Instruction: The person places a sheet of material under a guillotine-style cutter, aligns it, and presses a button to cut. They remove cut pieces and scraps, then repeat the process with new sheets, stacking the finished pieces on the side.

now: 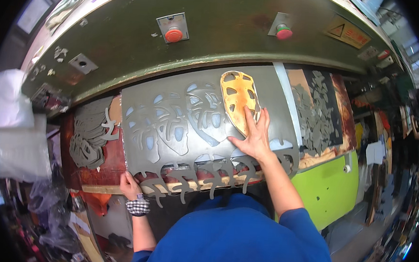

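Note:
A yellow cutting die (pixel 240 97), long and rounded with several openings, lies on a grey foam-like sheet (pixel 200 145). Over the die's near end is my right hand (pixel 254 138), its fingers spread. One fingertip touches the die's top, and the thumb rests on the sheet to its left. My left hand (pixel 130 187), with a checked band at the wrist, is at the sheet's near left corner, fingers curled against its edge. Cut outlines and pale gaps mark the sheet left of the die. Its near edge is a row of curved leftover strips (pixel 212 172) hanging past the table edge.
A green machine beam (pixel 225 26) spans the far side, carrying a red button (pixel 173 34) and another red button with a green base (pixel 283 32). Stacked grey cut pieces (pixel 87 147) lie left; grey scraps (pixel 318 113) lie right. A lime-green panel (pixel 323 186) stands near right.

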Motion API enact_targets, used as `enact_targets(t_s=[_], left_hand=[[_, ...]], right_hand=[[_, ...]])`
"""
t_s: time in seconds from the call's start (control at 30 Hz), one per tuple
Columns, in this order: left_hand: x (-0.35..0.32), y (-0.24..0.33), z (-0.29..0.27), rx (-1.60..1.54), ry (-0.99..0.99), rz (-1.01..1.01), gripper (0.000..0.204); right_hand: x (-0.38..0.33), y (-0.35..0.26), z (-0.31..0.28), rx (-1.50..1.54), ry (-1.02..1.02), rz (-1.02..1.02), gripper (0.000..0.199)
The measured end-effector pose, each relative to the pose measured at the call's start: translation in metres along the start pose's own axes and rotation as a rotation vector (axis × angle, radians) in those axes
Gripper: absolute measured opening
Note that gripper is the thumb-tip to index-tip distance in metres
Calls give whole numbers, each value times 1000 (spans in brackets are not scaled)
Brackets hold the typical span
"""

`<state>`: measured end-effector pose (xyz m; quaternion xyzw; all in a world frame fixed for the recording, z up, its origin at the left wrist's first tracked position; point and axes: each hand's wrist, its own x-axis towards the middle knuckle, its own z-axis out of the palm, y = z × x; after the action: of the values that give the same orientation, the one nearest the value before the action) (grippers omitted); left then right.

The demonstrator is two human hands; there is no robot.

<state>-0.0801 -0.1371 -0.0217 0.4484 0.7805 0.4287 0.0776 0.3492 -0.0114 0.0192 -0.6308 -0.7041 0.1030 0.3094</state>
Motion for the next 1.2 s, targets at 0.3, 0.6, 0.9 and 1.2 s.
enact_targets(t_s=[0.3,0.6,0.9,1.2], left_hand=[[13,169,111,-299,-150,223,23],[-9,319,240,-618,-912,-136,46],[25,285,129,-399,-696,122,28],[44,254,124,-542,-457,67,29]], right_hand=[[3,-3,-17,767,48,271,74],[1,19,-38,1558,62,471,54],[2,46,-71,2142,411,720,54],[-27,63,-80,1838,458,460,62]])
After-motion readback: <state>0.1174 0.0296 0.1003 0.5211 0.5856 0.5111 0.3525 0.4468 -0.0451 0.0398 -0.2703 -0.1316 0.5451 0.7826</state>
